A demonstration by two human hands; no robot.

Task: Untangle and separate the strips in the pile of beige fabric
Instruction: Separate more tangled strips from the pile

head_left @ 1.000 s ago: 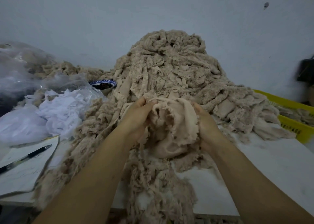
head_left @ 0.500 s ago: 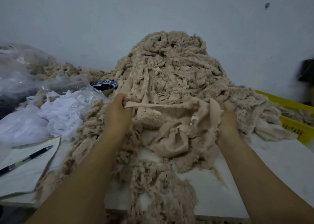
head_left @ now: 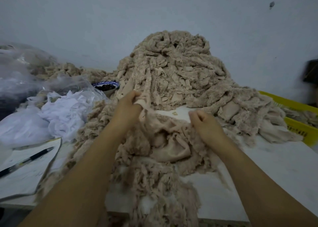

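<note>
Fabric pile [head_left: 173, 75] mid-table; pen [head_left: 25, 161] left, crate [head_left: 296, 123] right.

1. Dim, flat, bluish light; shadows soft and faint.
2. Wide-angle bending toward the frame edges.
3. Pile of beige fabric [head_left: 172, 68] fairly sharp; dark object [head_left: 311, 71] at the right edge smeared by blur.

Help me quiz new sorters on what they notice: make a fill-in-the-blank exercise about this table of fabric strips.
1. The strip gripped by the left hand is ____ in colour.
2. The pen lies to the ____ of the left hand.
3. The crate at the table's right edge is ____.
4. The bowl has a ____ patterned rim.
Missing words: beige; left; yellow; blue.
</note>
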